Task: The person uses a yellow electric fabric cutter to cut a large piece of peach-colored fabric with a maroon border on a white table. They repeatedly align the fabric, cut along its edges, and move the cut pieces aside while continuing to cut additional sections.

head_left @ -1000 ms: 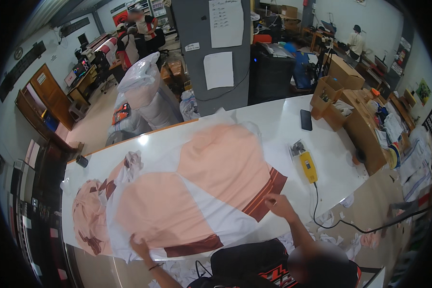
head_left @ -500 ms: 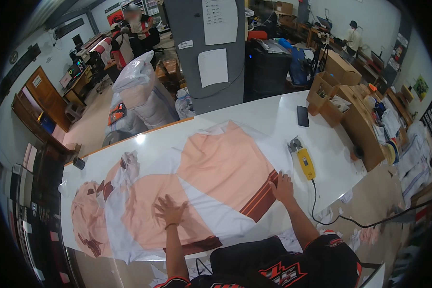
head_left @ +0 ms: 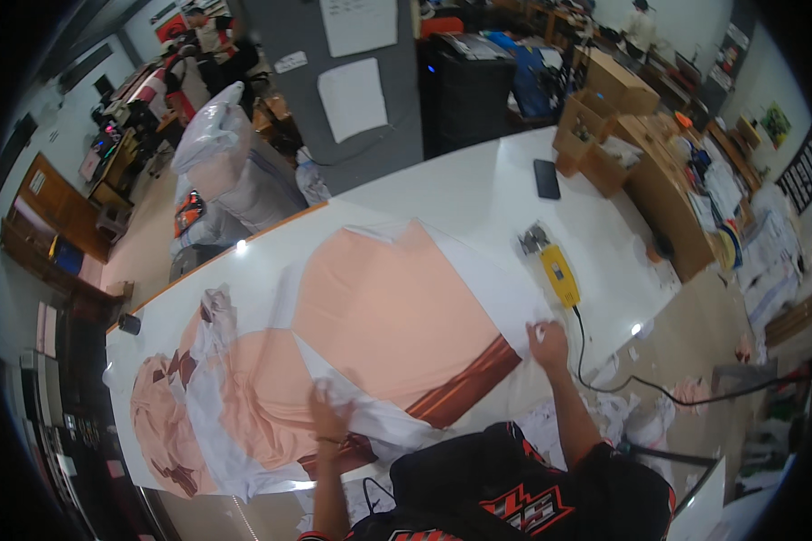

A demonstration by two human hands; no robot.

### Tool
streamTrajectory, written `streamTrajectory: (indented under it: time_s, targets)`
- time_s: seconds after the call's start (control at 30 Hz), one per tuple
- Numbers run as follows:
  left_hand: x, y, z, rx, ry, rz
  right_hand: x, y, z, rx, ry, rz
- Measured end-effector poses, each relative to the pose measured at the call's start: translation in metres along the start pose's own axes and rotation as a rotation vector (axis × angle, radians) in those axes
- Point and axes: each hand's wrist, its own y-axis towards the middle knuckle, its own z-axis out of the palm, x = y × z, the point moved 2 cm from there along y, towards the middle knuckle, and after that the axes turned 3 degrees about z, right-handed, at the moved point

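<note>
A large peach fabric panel (head_left: pixel 388 307) with white margins and a dark red band (head_left: pixel 469 383) lies spread on the white table. My right hand (head_left: pixel 550 344) is closed at its right white edge, thumb and fingertips pinching the cloth just beyond the band. Over the white strip between this panel and a second peach piece (head_left: pixel 266 379), my left hand (head_left: pixel 331 417) is smeared by motion; its fingers cannot be made out clearly. The cloth under it is rumpled. A yellow electric fabric cutter (head_left: pixel 559 275) rests on the table beyond my right hand.
Crumpled peach and white cloth (head_left: pixel 167 410) lies at the table's left end, near a dark cup (head_left: pixel 129 324). A phone (head_left: pixel 546 179) and cardboard boxes (head_left: pixel 595 135) are at the far right. The cutter's black cable (head_left: pixel 641 377) trails off right. Wrapped bundles (head_left: pixel 235 162) stand behind the table.
My left hand has lifted from its flat spread on the second piece and moved right and nearer. My right hand has shifted from the band to the white edge. The view has shifted.
</note>
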Motion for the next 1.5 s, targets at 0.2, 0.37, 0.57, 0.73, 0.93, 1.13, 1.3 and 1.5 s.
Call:
streamTrajectory:
  time_s: [0.2,0.37,0.57,0.73,0.93,1.13,1.3,1.5]
  targets:
    - [-0.162,-0.030,-0.021,0.336,-0.396,0.223,-0.032,0.102,-0.018,-0.204,-0.178,0.156]
    - [-0.145,-0.058,-0.032,0.486,-0.399,0.350,-0.090,0.151,0.008,0.331,0.213,0.517]
    - [-0.150,-0.060,-0.041,0.881,-0.484,-0.115,-0.098,0.160,0.005,0.445,0.308,0.462]
    - [-0.172,-0.025,-0.021,0.427,-0.432,0.083,-0.055,0.132,-0.006,0.362,-0.013,0.482]
    - [-0.193,-0.018,0.005,0.472,-0.073,0.089,-0.058,0.048,-0.055,0.192,-0.177,0.472]
    - [-0.192,-0.045,-0.006,0.518,-0.045,0.068,-0.075,-0.055,-0.123,0.400,-0.136,0.490]
    - [-0.186,-0.075,0.003,0.502,-0.082,0.110,-0.086,-0.124,-0.157,0.471,-0.172,0.292]
    - [-0.185,-0.091,0.005,0.320,-0.141,0.155,-0.059,-0.140,-0.169,0.606,-0.225,0.247]
